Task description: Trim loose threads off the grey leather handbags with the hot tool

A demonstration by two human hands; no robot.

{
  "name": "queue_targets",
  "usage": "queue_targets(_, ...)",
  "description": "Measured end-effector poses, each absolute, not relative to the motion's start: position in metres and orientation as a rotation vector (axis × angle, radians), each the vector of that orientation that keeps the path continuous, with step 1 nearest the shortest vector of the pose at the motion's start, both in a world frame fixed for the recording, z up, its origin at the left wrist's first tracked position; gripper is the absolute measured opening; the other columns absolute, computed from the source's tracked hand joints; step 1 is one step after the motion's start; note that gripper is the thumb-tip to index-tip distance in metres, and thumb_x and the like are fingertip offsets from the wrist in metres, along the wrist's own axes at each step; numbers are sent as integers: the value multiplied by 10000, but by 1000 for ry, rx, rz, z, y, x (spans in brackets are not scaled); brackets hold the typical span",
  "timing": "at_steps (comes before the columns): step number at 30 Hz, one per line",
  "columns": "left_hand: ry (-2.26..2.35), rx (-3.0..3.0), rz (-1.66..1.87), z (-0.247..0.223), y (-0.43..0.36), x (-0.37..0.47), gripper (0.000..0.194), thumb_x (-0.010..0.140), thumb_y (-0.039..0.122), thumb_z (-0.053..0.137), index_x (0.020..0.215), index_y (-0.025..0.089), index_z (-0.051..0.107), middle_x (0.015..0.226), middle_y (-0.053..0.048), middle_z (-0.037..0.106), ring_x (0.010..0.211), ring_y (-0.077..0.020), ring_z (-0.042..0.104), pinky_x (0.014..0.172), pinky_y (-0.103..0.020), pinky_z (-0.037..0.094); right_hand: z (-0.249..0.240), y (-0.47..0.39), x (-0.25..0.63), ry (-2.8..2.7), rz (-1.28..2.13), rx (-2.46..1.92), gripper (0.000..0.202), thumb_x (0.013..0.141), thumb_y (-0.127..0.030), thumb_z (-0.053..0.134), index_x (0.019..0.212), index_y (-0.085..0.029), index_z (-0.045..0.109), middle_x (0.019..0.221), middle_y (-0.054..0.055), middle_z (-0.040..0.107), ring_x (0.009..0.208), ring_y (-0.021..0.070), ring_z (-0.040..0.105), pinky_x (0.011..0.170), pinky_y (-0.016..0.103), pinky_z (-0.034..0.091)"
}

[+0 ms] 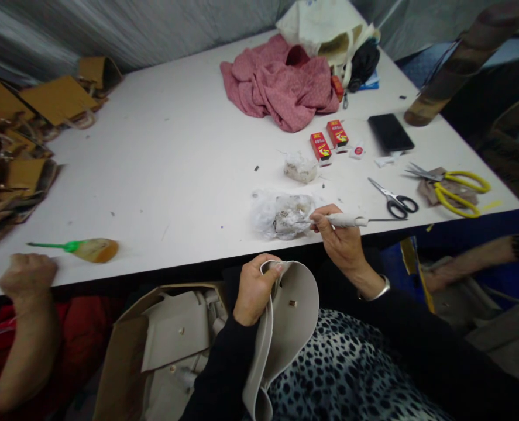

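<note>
You're pinching beige bag (pixel 295 327) in left hand (pixel 254 289) over lap (pixel 342 356), gripping white-handled tool (pixel 347 220) in right hand (pixel 344 248) beside grimy white block (pixel 292 215). Probably dabbing: best keeping touch light, bag steady.

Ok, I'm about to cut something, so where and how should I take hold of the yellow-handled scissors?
Probably best by the looped yellow handles, from the right: the yellow-handled scissors lie with both loops toward that side, while their blades point left, away from your approach.
</note>
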State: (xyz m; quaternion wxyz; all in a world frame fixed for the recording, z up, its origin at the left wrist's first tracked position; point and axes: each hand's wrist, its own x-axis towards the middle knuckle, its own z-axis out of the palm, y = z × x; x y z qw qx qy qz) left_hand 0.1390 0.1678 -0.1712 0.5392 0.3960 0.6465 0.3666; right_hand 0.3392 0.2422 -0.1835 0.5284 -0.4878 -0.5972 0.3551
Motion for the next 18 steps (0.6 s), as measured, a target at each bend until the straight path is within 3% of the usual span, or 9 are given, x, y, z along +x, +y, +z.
queue_targets(8, 1387, 592, 922, -178, 175, 126, 312, 597, 342, 897, 765, 150, 719, 619, 3, 632, 554, -122, 530, 568, -246, 397, -178, 253, 338, -1721, 636, -1199, 314, 1048, -471, 541, 932, -204, 659, 822, 40, 689, 735, 173, 642, 690, 307, 481)
queue_targets(18, 1341, 537, 908, -178, 177, 120, 361, 546, 335, 940, 756, 136, 725, 625, -13, 661, 548, -126, 562, 570, -249, 439, -169, 261, 329, -2084, 302, -1185, 361, 1066, -459, 515, 870, -187, 648, 811, 70, 701, 766, 201, 635, 702, 325, 451)
